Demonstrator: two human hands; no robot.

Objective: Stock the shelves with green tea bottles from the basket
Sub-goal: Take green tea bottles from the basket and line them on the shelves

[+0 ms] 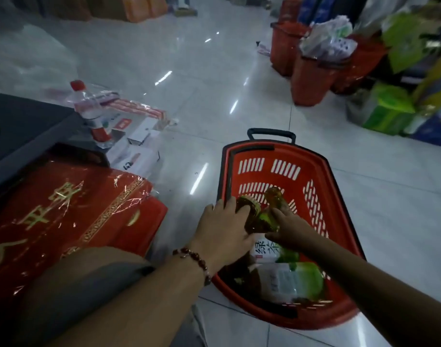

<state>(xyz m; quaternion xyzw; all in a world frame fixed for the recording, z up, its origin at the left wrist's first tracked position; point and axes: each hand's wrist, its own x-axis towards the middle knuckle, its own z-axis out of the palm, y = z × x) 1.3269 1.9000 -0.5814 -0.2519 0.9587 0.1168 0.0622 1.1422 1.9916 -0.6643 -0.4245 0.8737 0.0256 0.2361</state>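
Both hands reaching into red basket [314, 171] on floor: left hand [224, 229] curling round one green tea bottle [249, 216], right hand [289, 229] gripping another [274, 204]. More bottles [289, 281] lying inside; shelves out of view, so stocking seemingly far from finished.

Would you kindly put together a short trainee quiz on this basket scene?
1. True or false: both hands are inside the red basket.
2. The left hand grips: A) a green tea bottle B) the basket handle C) a red box.
3. What is worn on the left wrist?

Key: 1 true, as the right hand reaches in too. 2 A. 3 a beaded bracelet.
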